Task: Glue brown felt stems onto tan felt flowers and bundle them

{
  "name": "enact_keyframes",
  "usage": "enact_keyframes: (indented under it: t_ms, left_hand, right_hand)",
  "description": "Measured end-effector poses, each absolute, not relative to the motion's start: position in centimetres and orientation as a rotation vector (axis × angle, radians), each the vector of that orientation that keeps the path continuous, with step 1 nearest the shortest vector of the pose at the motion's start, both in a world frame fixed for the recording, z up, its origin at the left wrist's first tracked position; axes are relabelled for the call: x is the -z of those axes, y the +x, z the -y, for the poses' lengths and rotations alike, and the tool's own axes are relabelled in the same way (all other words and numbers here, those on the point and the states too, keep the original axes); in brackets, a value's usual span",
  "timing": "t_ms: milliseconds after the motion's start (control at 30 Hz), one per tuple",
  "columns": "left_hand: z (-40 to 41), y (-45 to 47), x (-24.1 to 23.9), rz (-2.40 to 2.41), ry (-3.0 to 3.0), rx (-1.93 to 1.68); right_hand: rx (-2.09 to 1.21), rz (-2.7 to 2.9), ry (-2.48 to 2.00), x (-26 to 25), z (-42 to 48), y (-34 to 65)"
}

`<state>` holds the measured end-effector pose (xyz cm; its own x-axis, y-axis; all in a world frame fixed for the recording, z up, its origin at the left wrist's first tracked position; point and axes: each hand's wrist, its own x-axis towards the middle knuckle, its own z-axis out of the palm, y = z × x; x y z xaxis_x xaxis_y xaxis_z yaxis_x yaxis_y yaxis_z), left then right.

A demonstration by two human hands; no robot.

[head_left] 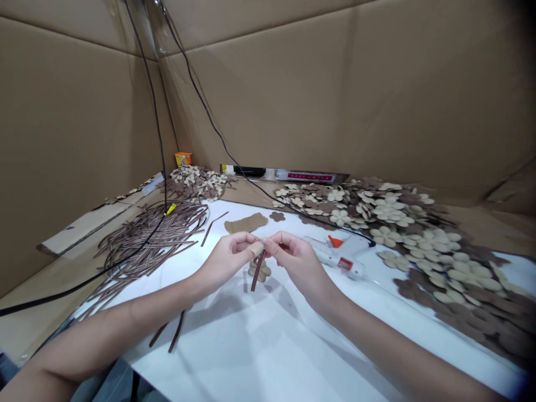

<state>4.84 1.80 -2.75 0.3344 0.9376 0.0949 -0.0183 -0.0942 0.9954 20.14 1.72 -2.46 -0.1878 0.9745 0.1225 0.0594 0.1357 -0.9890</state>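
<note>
White table (251, 346) carries brown strips (151, 240), flower cutouts (419, 240) and a glue gun (340, 258).

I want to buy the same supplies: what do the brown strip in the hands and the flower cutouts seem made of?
The brown strip, pinched between left hand and right hand, looks like matte fabric or felt ribbon: thin, faintly ribbed. The flower cutouts look like flat matte felt or thin board, tan and brown.

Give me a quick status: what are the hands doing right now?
Left hand and right hand both pinching brown strip. Flower cutout lies beneath. Glue gun lying beside right hand, nothing blocking.
</note>
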Motion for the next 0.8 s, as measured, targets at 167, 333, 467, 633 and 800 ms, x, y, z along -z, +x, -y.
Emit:
enact_keyframes:
  t_ms: [167, 333, 467, 633, 800]
  left_hand:
    - [-1.6, 5.1, 2.7, -0.921, 1.373, -1.035]
    - [-1.5, 5.4, 3.1, -0.916, 1.32, -1.048]
    - [-1.5, 5.5, 3.6, -0.884, 1.276, -1.053]
    - [-1.2, 5.8, 3.7, -0.907, 1.194, -1.04]
    - [-1.2, 5.8, 3.9, -1.006, 1.177, -1.02]
  right_hand:
    - [-1.169, 1.45, -1.058, 2.7, -1.6, 20.0]
    - [-1.262, 1.372, -1.035, 2.9, -1.4, 19.8]
    - [-1.286, 1.322, -1.034, 3.1, -1.4, 19.6]
    - [-1.264, 1.308, -1.069, 3.5, -1.2, 19.1]
    - [-1.241, 1.372, -1.132, 3.6, -1.2, 19.6]
